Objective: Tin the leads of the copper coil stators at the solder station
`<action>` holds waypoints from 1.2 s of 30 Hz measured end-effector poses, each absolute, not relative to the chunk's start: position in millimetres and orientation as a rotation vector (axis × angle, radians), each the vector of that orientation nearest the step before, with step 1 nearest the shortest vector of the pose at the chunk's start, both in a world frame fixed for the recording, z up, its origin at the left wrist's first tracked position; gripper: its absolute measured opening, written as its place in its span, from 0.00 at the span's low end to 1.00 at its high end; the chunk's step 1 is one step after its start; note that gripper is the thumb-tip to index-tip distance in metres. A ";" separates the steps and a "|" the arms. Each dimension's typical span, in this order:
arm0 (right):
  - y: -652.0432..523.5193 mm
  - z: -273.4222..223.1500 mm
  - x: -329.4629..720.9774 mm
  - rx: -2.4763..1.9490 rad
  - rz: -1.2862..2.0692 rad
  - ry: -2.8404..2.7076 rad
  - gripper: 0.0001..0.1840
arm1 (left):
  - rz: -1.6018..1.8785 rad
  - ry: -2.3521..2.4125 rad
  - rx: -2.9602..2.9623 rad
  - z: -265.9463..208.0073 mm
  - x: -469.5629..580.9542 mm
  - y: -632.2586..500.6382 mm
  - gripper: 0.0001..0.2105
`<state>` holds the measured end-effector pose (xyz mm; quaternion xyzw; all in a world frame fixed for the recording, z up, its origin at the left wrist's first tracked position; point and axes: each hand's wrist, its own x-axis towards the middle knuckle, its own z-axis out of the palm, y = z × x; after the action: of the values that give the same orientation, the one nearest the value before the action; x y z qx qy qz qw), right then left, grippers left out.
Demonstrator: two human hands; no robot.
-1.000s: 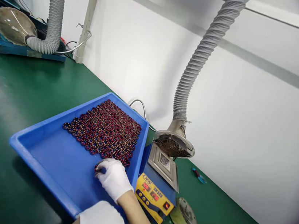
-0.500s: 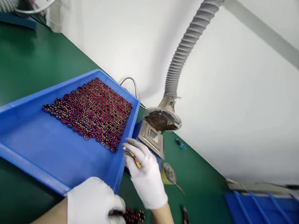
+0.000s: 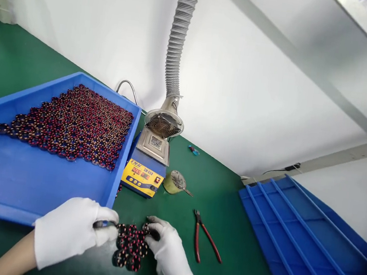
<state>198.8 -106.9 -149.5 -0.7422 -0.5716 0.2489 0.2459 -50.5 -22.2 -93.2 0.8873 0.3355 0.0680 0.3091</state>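
Observation:
Both of my hands wear white gloves. My left hand point(image 3: 78, 229) is closed at the left of a small cluster of dark ring-shaped coils point(image 3: 130, 243) with pink and copper-coloured marks. Between its thumb and fingers shows a small dark, bluish round part point(image 3: 103, 224), mostly covered. On the cluster's right side, my right hand point(image 3: 169, 248) pinches one coil point(image 3: 146, 228) at the upper right edge. The cluster lies on the green table in front of a blue tray point(image 3: 114, 187). Many more such coils point(image 3: 77, 123) sit packed in rows inside that tray.
Behind the hands stands a blue-and-yellow heating unit point(image 3: 142, 178) under a grey extraction hose point(image 3: 179, 42). A round tub point(image 3: 174, 183) with a flat tool on top is beside it. Red-handled cutters point(image 3: 202, 237) lie right, near stacked blue trays point(image 3: 292, 233).
My right hand has moved from beside the heating unit down to the coil cluster. My left hand has shifted off the cluster to its left side. The view has turned right.

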 end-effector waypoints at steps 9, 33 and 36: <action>-59.2 -67.8 197.5 -1.306 0.715 -0.898 0.19 | 0.411 0.902 2.601 -45.9 -31.7 -12.8 0.11; -24.2 -16.7 157.8 -0.779 0.764 -1.367 0.06 | 1.304 0.420 2.570 -11.7 1.9 12.5 0.09; -21.6 -22.0 150.0 -0.742 0.723 -1.252 0.05 | 1.422 0.448 2.677 -6.8 3.0 10.2 0.08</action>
<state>150.0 -21.6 -22.0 -0.3313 -0.5595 0.3229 0.6877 3.0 10.2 -6.8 0.8730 0.1460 0.4638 0.0387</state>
